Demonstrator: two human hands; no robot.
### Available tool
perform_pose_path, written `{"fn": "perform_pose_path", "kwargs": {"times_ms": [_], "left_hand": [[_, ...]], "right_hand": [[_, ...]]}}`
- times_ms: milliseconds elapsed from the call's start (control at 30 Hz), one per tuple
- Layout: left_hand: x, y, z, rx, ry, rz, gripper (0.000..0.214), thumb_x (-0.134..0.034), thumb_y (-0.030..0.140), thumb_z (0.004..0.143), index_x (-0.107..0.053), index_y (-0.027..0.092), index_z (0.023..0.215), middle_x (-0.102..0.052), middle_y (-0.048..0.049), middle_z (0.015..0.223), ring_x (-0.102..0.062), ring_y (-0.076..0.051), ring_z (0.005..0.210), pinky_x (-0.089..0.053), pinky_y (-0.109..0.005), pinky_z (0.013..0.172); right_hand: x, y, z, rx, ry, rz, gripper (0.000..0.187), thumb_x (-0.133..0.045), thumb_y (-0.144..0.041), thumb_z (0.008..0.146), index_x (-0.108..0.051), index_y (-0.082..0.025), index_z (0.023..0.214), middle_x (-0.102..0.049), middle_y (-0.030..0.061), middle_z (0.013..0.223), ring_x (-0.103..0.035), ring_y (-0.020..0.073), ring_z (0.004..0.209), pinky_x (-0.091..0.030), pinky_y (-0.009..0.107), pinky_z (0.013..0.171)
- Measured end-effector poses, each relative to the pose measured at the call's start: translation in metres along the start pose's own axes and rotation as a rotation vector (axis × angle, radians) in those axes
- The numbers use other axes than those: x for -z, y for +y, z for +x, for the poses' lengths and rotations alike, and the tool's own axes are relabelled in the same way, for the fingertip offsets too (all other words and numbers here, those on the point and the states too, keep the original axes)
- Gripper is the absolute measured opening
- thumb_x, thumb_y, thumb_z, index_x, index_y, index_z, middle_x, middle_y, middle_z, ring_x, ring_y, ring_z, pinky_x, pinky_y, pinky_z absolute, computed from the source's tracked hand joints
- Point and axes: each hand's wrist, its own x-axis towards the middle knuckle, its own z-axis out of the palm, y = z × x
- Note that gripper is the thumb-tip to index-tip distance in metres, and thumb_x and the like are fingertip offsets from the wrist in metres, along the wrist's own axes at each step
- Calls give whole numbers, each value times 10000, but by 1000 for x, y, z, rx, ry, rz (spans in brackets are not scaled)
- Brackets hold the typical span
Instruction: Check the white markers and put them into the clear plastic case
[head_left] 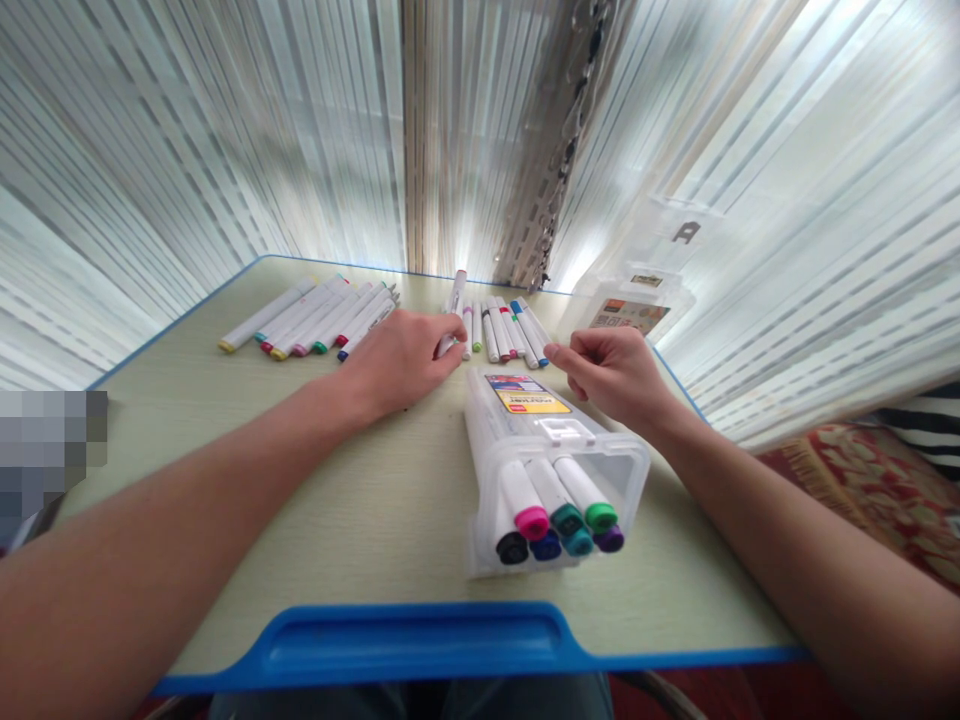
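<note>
My left hand (409, 352) is closed around a white marker (457, 292), which sticks up tilted above the fingers. Just right of it, a row of several white markers (504, 330) with coloured caps lies on the table. My right hand (613, 370) is curled into a loose fist at the right end of that row. Its thumb is close to the end of the last marker; whether it touches cannot be made out. Nothing shows in its fingers. Nearer me lies a clear plastic marker case (486, 480), with several capped markers (559, 500) visible through its end.
To the left, another group of markers (307, 315) lies side by side. A clear plastic lid or case part (637, 290) stands at the back right. The pale table (337, 540) has a blue edge and a blue tray (412, 645) at the front. Curtains (322, 150) hang behind.
</note>
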Motion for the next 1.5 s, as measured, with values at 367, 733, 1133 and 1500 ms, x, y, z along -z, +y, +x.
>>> {"fn": "perform_pose_path", "kwargs": {"times_ms": [367, 733, 1133, 1500], "left_hand": [[0, 4, 0, -27, -20, -41, 297, -524, 327, 912, -749, 166, 1022, -686, -45, 724, -585, -165, 628, -397, -278, 623], [-1, 5, -1, -42, -31, -77, 317, -516, 337, 914, -759, 165, 1024, -670, -31, 680, -577, -158, 619, -402, -272, 626], [-1, 5, -1, -20, -36, -107, 316, -527, 340, 908, -760, 163, 1027, -670, -30, 676, -575, -159, 617, -419, -277, 658], [-1, 5, -1, -25, -34, -103, 320, -519, 343, 908, -759, 166, 1023, -650, -19, 654, -563, -146, 595, -401, -269, 625]], "right_hand": [[1, -1, 0, -2, -1, -2, 475, -670, -263, 860, -430, -195, 455, -406, -46, 412, -343, 74, 421, -215, 271, 467], [1, -4, -1, -35, -18, 13, 510, -708, -379, 842, -437, -193, 452, -424, -37, 396, -359, 76, 418, -260, 259, 450], [1, -4, -1, -12, -38, 11, 520, -675, -415, 862, -424, -196, 462, -418, -35, 410, -355, 76, 423, -243, 259, 448], [0, -5, -2, -27, -47, 16, 561, -686, -507, 843, -411, -199, 463, -406, -35, 410, -341, 75, 428, -229, 256, 440]]}}
